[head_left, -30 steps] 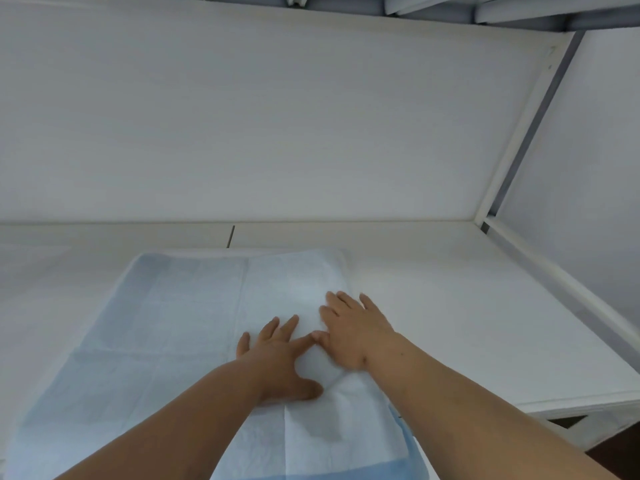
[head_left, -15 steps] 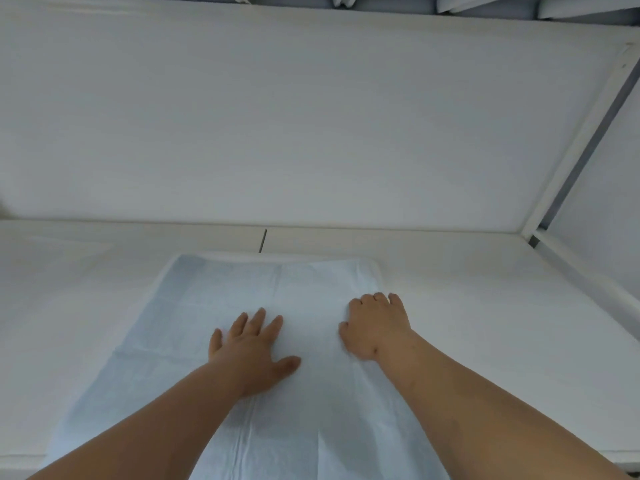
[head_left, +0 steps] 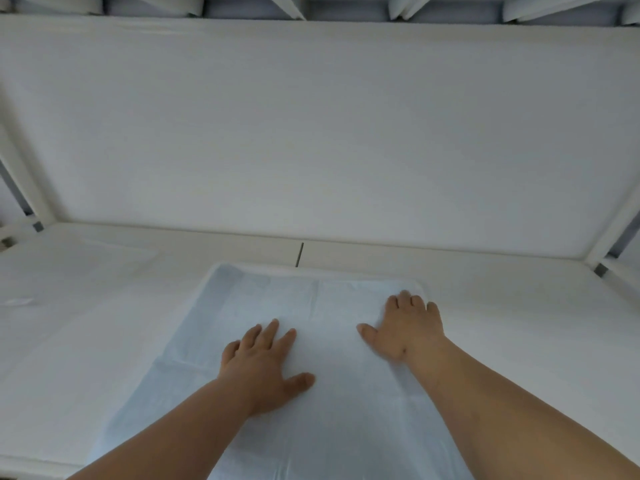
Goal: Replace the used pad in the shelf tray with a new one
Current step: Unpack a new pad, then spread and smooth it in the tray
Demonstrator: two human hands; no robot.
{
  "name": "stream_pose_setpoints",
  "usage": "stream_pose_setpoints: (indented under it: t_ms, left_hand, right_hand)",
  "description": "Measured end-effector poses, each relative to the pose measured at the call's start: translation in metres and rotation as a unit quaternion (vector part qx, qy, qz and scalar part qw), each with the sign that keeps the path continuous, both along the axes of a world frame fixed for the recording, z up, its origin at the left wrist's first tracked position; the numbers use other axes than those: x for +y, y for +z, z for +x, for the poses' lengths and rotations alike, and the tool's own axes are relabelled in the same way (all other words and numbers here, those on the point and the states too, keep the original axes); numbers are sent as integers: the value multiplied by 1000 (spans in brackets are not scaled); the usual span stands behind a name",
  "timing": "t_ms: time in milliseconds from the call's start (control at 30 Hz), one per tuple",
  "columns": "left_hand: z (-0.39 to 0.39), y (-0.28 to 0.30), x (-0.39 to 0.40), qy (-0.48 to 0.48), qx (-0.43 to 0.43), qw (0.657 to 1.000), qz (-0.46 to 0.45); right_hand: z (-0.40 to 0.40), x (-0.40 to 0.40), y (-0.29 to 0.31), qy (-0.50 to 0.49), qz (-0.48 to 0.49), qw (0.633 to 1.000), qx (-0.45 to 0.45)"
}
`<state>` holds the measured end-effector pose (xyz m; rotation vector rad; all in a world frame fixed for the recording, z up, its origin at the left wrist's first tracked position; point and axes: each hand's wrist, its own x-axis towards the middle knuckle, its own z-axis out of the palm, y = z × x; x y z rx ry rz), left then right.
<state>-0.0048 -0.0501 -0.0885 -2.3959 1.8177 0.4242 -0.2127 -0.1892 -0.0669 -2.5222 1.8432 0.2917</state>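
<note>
Both hands have slid apart across the pad since 1 second ago, when their thumbs nearly met at its middle; the right hand has gone out to the far right corner, and the left hand has drifted left and a little nearer.

Each grip is released: the left palm lies flat with fingers spread and pressing, holding nothing. The right hand's thumb is stretched out and its fingers bend slightly over the pad's corner, pressing rather than pinching, as far as the view shows.

That reads as smoothing, so I judge the new pad is already laid and only flattening and squaring remain. The pale blue pad lies flat on the shelf tray, its far edge close to the back, with fold creases visible across it.

Around it the tray is white, with a short dark seam at the rear. A white back panel rises behind, white frame posts stand at both sides, and slats run overhead.
</note>
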Motion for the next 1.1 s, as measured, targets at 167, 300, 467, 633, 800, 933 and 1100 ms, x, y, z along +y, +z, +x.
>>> stream_pose_setpoints:
  t_ms: [167, 300, 467, 633, 800, 933, 1100]
  left_hand:
    - [3, -8, 1, 7, 18, 1000, 2]
    - [6, -9, 1, -1, 23, 1000, 15]
    - [11, -7, 2, -1, 38, 999, 0]
    - [7, -7, 2, 2, 30, 999, -14]
    - [6, -4, 1, 7, 11, 1000, -6]
    - [-4, 0, 8, -6, -47, 995, -83]
    - [-7, -5, 11, -43, -31, 998, -18]
  right_hand:
    - [4, -10, -9, -34, 61, 997, -25]
    - [7, -17, -9, -45, 78, 996, -22]
    - [9, -9, -5, -16, 46, 999, -17]
    - [34, 24, 7, 78, -38, 996, -31]
    - [43, 50, 5, 41, -16, 998, -40]
    - [48, 62, -2, 0, 46, 997, -54]
    - [48, 69, -20, -20, 88, 993, -74]
